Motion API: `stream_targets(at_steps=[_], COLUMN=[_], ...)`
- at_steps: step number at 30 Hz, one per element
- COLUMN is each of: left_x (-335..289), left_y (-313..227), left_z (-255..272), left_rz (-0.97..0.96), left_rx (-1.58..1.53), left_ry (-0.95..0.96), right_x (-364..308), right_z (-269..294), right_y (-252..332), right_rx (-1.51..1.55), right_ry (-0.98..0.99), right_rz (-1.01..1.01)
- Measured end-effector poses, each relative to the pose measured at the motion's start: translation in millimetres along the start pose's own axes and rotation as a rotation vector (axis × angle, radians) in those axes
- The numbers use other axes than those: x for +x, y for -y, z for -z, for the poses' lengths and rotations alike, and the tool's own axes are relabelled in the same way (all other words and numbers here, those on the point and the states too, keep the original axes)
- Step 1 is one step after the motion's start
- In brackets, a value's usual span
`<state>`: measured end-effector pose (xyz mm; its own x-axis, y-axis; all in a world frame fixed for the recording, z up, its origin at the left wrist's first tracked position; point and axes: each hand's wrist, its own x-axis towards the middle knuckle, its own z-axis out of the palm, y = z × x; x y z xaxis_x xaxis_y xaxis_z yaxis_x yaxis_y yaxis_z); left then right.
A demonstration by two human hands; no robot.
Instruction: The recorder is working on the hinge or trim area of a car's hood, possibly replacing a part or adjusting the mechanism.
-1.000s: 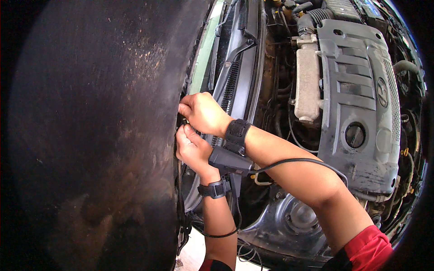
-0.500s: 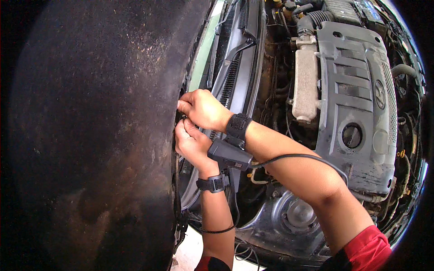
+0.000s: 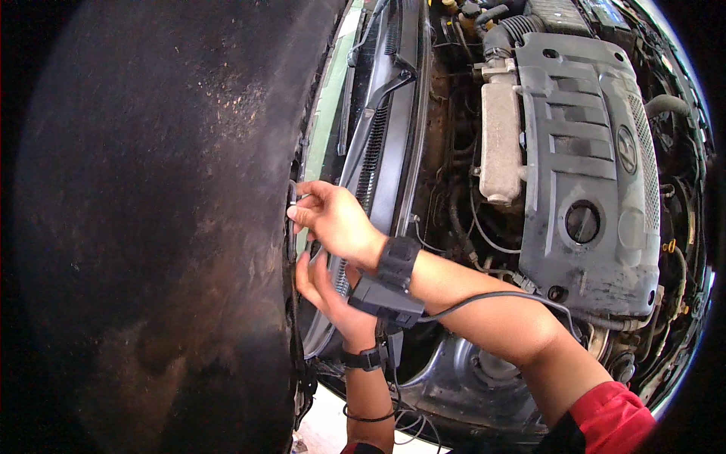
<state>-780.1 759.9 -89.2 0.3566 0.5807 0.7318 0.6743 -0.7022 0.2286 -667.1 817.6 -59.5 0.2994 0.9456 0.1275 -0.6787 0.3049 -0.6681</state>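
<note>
My right hand (image 3: 336, 223) is closed in a pinch at the rear edge of the raised hood (image 3: 174, 227). A dark strip or hose runs along that edge beside its fingertips, but what lies between them is too small to make out. Just below it, my left hand (image 3: 329, 295) has its fingers apart and bent toward the same edge. Its fingertips are partly hidden and slightly blurred, and I see nothing held there. Both wrists wear black straps, and a dark box-shaped device (image 3: 387, 299) with a cable sits by the wrists.
A wiper arm (image 3: 370, 113) and the slotted cowl (image 3: 386, 151) lie beyond my hands, by the windshield (image 3: 325, 136). At the right is the engine bay with a grey engine cover (image 3: 578, 166) and a pale metal part (image 3: 499, 144). Loose cable (image 3: 412, 424) hangs below my left forearm.
Both hands have moved down along the hood edge in the picture. My left hand has drawn away from the right, and its fingers have spread. The view has shifted slightly.
</note>
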Motion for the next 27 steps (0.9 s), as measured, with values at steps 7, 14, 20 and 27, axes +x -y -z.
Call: stream_targets(at_steps=[7, 14, 20, 27], left_x=[-37, -69, -93, -96], left_y=[10, 4, 8, -7], left_z=[20, 19, 33, 56], left_rz=[-0.011, 0.140, 0.413, 0.580], left_rx=[-0.073, -0.139, -0.527, -0.626], left_ry=[0.185, 0.474, 0.542, 0.610], right_x=[11, 11, 8, 1], right_z=[-7, 1, -22, -15], right_y=[1, -1, -7, 3], right_rx=[-0.102, 0.150, 0.270, 0.270], right_ry=[-0.088, -0.031, -0.201, -0.147], right_rz=[0.035, -0.125, -0.098, -0.145])
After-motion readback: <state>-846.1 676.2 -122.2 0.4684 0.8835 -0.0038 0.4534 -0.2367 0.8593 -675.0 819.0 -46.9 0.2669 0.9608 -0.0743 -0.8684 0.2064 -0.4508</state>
